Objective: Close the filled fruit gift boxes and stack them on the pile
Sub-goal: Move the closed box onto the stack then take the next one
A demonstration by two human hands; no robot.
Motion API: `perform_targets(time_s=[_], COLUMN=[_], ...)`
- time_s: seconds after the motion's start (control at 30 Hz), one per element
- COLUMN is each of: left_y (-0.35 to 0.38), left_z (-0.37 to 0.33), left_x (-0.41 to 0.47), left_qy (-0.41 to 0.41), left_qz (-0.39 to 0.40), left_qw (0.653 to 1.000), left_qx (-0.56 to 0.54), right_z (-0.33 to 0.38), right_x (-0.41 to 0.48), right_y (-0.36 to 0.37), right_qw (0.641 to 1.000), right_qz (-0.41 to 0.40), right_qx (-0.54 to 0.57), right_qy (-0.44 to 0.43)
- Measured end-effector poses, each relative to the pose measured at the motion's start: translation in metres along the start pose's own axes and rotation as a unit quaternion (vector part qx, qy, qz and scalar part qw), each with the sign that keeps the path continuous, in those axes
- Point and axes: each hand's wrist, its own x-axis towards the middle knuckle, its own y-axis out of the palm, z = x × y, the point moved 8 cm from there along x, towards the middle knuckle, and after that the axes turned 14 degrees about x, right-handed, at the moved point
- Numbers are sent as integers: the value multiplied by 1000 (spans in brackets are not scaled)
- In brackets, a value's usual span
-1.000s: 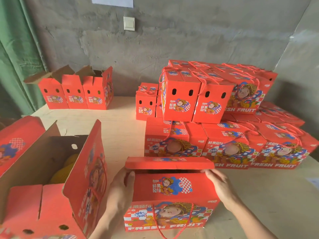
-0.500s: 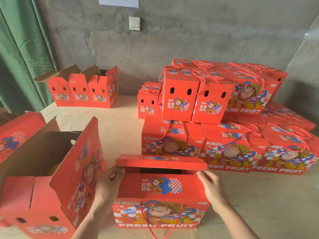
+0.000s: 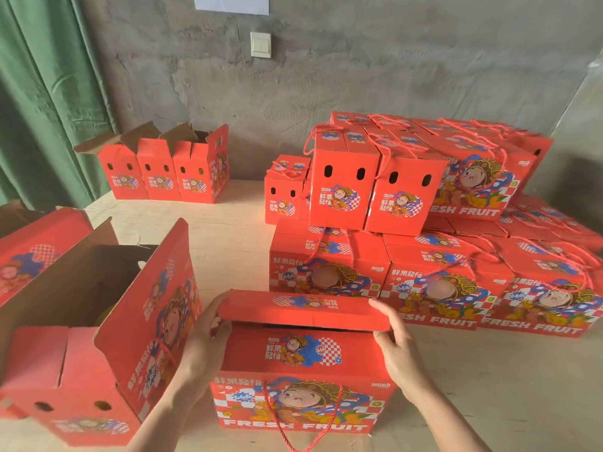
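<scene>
Flap geometry is the whole story here imo; the gift box (image 3: 300, 380) sits at the front of the table (image 3: 489, 386), long side running left to right across the person's front, and its lid flap (image 3: 303, 309) lies along that same axis, lifted a bit, with a dark gap showing under its near edge; left hand (image 3: 202, 340) has its fingers curled round the flap's left end; right hand (image 3: 396, 347) lays near-straight fingers against the right end, thumb maybe tucked under the edge, hard to tell from this angle; so each hand has one end and I'd guess the push goes straight down; pile (image 3: 424, 278) is just behind the box and off to the right, so the right hand is nearer it.
</scene>
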Motion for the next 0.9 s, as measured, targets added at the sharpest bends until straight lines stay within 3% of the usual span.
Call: perform_targets(time_s=[0.2,0.37,0.47,0.57,0.63,0.73,0.8,0.9], left_y=[1,1,1,0,-2,4,15,27], left_z=[12,14,11,4,-6,-22,-27,-28], left_x=[-1,-3,-2,5,16,39,48,51], left_qy=[-22,-17,-14,6,28,75,99,130], left_qz=[15,51,65,71,59,70,138,208], left_qw=[999,998,998,992,974,904,868,848], left_qx=[-35,-17,4,101,217,416,467,470], right_z=[-6,-8,-7,-6,-8,-8,-8,-8], right_x=[0,-4,12,27,33,33,34,34], right_y=[3,3,-1,4,3,0,0,1], right_qw=[999,987,985,972,964,960,960,961], right_qz=[28,151,160,199,216,211,201,190], right_qx=[13,20,-50,-124,-156,-186,-191,-198], right_qy=[14,44,32,25,21,-7,-21,-35])
